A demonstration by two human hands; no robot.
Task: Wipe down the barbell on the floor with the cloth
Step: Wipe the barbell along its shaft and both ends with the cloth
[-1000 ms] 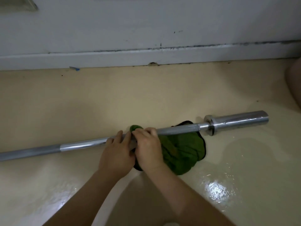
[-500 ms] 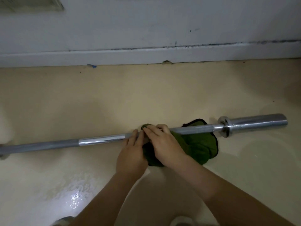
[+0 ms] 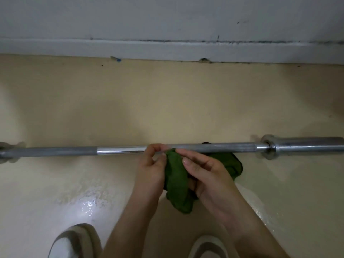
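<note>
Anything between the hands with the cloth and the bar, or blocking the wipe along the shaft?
Nothing visible. Both the left hand and right hand pinch the green cloth right at the barbell. The shaft is bare out to the right collar; part of the cloth lies under it.

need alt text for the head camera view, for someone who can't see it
Seen from above, a person's left hand and right hand hold a green cloth bunched against the middle of a steel barbell lying on a cream floor. The bar runs left to right, parallel to a white wall. Two shoes show at the bottom edge.
</note>
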